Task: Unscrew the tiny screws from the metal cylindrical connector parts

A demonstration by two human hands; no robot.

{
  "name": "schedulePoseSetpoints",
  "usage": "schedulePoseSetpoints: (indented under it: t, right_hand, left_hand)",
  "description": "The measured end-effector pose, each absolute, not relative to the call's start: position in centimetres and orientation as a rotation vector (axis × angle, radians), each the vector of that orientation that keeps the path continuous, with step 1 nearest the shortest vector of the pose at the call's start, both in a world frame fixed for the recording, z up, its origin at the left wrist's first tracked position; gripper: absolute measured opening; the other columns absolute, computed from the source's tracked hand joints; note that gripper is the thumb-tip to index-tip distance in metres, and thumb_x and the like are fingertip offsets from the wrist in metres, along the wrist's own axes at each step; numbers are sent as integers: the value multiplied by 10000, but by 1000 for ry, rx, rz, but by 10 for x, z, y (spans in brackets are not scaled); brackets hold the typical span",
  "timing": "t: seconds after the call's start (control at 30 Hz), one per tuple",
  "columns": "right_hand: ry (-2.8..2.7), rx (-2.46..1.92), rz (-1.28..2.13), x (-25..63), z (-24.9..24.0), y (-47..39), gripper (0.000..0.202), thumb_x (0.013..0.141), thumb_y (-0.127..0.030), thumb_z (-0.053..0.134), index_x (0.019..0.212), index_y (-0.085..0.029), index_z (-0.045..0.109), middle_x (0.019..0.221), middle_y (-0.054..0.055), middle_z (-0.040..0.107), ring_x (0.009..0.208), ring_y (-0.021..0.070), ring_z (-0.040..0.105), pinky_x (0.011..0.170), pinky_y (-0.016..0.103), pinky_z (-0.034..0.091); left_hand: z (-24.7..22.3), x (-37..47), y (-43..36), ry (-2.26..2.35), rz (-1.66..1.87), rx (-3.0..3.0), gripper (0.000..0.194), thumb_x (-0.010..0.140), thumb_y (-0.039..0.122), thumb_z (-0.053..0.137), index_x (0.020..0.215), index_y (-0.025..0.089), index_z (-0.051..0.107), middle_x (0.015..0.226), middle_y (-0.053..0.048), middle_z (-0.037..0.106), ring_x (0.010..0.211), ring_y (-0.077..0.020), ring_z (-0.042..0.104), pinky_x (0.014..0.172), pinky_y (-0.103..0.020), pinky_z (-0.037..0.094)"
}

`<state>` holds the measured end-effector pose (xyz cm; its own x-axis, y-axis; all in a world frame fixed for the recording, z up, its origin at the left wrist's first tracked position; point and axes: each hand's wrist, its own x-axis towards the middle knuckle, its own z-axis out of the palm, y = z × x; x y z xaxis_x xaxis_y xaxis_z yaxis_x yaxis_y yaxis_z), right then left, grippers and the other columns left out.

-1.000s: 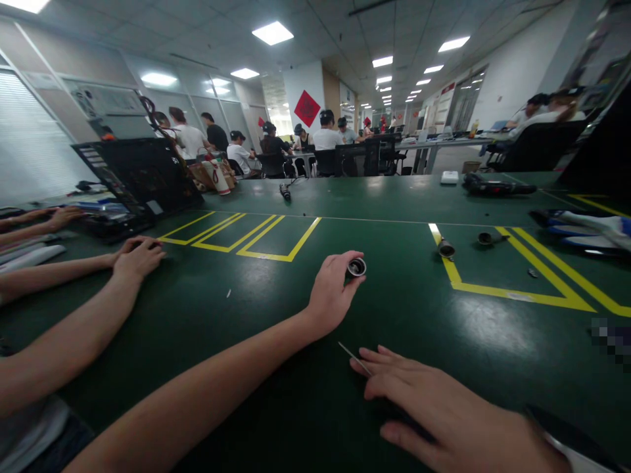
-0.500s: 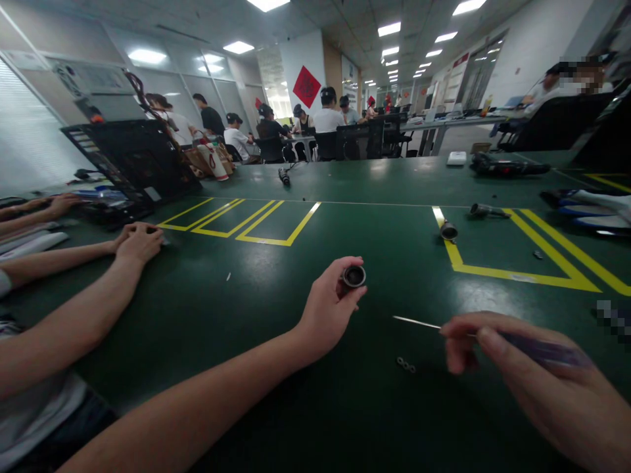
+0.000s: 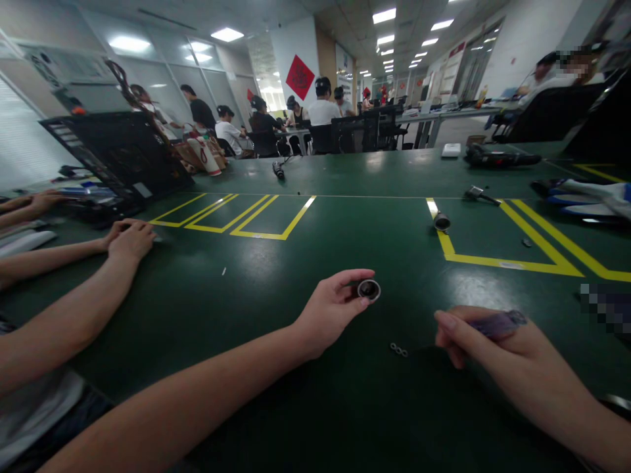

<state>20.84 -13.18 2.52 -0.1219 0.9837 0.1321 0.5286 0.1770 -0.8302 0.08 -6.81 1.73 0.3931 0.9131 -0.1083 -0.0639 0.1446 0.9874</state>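
At the far left edge, a pair of forearms and hands (image 3: 42,200) reaches in over the green table (image 3: 276,420). Just below and nearer, a co-worker's hands (image 3: 129,242) are close together on the tabletop, beside the first yellow tape outlines (image 3: 259,236). Above them, in the upper left, stands a tilted black case (image 3: 121,148), with a white-and-red container (image 3: 210,156) to its right. A small dark device (image 3: 279,171) lies near the far edge, left of the frame's middle.

Around the middle of the frame, the person's left hand (image 3: 332,312) is clamped on a round metal part (image 3: 369,290) — thumb below, fingers above, its open end facing the camera. Lower and slightly right, a small piece of three joined rings (image 3: 399,350) lies on the table, between the two hands but touching neither. The right hand (image 3: 493,348), well apart from the left, is closed around a purplish handle (image 3: 497,324); its front end is too dark to make out.

Beyond the right hand, a cup-shaped metal part (image 3: 442,222) sits on a yellow strip — and farther right lie a second metal piece (image 3: 480,194) and blue-and-white items (image 3: 586,200).
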Motion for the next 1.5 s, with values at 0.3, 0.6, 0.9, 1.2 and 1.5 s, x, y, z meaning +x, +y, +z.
schedulePoseSetpoints:
  t: [0.3,0.6,0.9,1.2,1.5]
  right_hand:
    - [-2268,-1095,367,188,36,-145,293,875,-239,444,599,-217,539,542,4,568,468,136,515,431,269,404]
    - [-1910,-1394,693,190,31,-135,362,885,-364,425,582,-208,549,492,-5,528,453,131,494,447,260,375]
    - [-1309,-1553,1127,200,18,-120,385,802,-515,515,615,-190,596,482,-15,538,456,121,494,458,245,390]
    - [-1495,-1413,827,202,8,-135,371,832,-484,504,615,-211,630,520,-4,577,481,132,537,452,242,417]
    - [-1667,-1197,721,202,10,-139,178,869,-333,509,828,-255,664,794,13,680,739,158,646,623,232,531]
  left_hand:
    - [13,1,-68,923,885,1264,437,723,-43,575,1115,152,581,1059,-69,675,1016,-171,627,987,-401,448]
    - [8,2,-67,883,926,1339,408,691,-32,598,1056,150,617,1178,-74,602,1066,-187,596,1014,-399,417]
    - [4,-1,-67,888,898,1369,429,717,-22,587,1101,167,598,1188,-67,594,1071,-174,592,997,-369,435]
    - [6,-1,-68,914,919,1308,415,727,1,600,1105,174,597,1111,-51,645,1032,-167,612,954,-359,468]
    - [6,1,-69,920,945,1235,394,707,6,625,1063,175,623,1067,-48,663,987,-164,627,928,-344,480]
